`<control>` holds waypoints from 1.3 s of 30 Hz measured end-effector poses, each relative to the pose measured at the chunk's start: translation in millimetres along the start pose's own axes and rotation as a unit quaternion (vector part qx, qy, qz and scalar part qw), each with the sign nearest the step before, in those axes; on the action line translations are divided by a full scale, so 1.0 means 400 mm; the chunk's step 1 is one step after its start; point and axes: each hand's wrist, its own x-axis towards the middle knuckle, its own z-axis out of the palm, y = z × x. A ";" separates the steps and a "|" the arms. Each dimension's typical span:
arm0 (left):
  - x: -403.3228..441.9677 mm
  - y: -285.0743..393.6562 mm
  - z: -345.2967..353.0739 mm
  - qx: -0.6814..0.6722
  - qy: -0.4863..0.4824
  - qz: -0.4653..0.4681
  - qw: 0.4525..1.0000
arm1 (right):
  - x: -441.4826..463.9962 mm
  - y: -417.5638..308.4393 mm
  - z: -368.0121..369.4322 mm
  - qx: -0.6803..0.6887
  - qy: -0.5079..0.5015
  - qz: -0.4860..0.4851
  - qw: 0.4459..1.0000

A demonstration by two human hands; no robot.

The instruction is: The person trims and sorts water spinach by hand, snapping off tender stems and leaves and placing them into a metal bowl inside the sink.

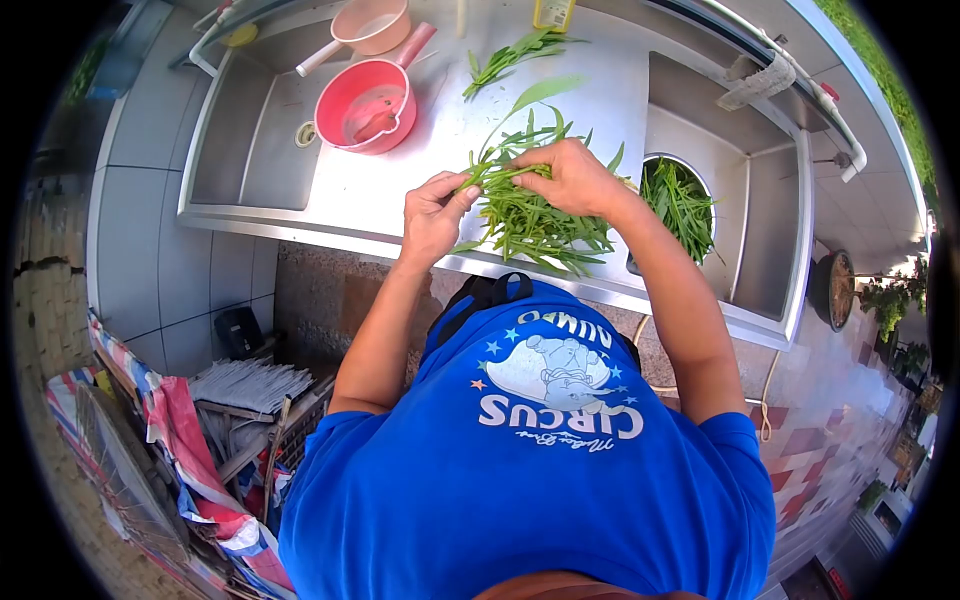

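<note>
My left hand (436, 214) pinches green leafy stems over the steel counter (372, 205). Close beside it on the right, my right hand (570, 178) has its fingers closed on the same stems. Beneath both hands lies a loose pile of long green leaves (545, 228) near the counter's front edge. A smaller bunch of greens (510, 58) rests farther back. In the right-hand sink, more cut greens (675, 205) fill a round container whose rim partly shows.
A red dipper (335, 104) and a pale pink dipper (372, 22) stand at the back left, beside the left sink (240, 150). A yellow-labelled container (553, 14) is at the back. A cloth (757, 84) hangs by the right sink's pipe.
</note>
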 end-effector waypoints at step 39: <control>0.077 -0.115 0.088 0.455 -0.095 0.005 0.886 | -0.266 0.248 -0.238 0.732 0.216 -0.156 0.627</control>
